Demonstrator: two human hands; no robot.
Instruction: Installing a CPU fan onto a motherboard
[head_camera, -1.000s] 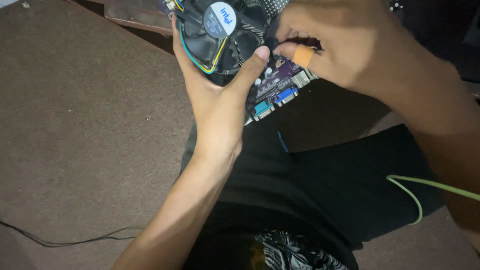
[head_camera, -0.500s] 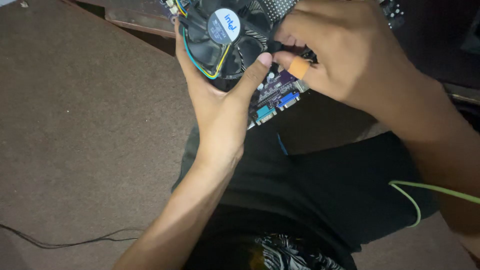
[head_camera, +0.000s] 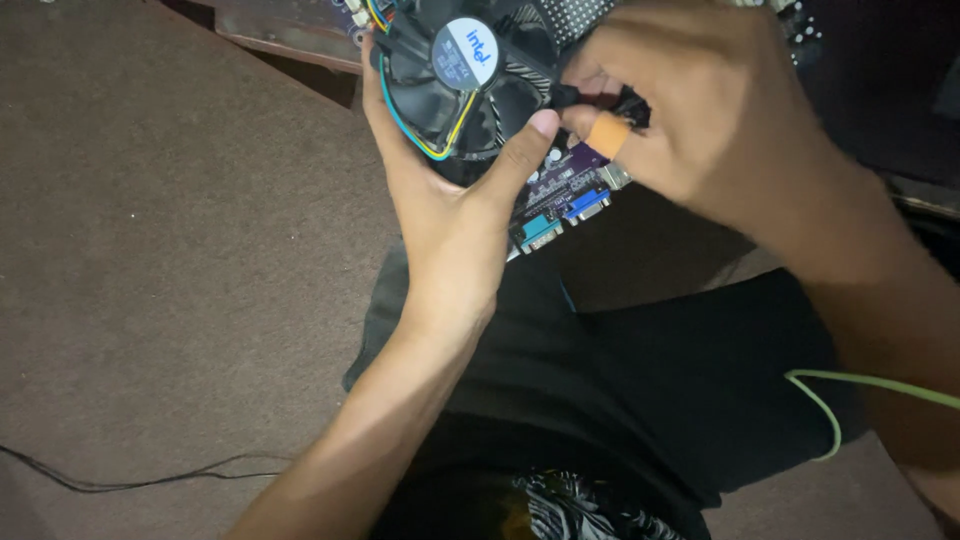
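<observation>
A round black cooler fan (head_camera: 462, 85) with coloured wires sits on a purple circuit board (head_camera: 566, 195) at the top of the head view. My left hand (head_camera: 447, 205) cups the fan from below, thumb pressed on its right rim. My right hand (head_camera: 700, 110) comes in from the right, an orange bandage on one finger, and pinches a small black part at the fan's right edge. Blue and teal port connectors show on the board's near edge, below my hands.
My lap in black clothing (head_camera: 640, 400) fills the lower middle. Brown carpet (head_camera: 170, 250) lies to the left with a thin black cable (head_camera: 130, 482) across it. A thin green cable (head_camera: 850, 390) curves at the lower right. A dark board edge (head_camera: 285, 45) lies at the top.
The fan and board have shifted slightly within the view. My right hand's fingers have closed in tighter at the fan's right edge. My left hand keeps its hold.
</observation>
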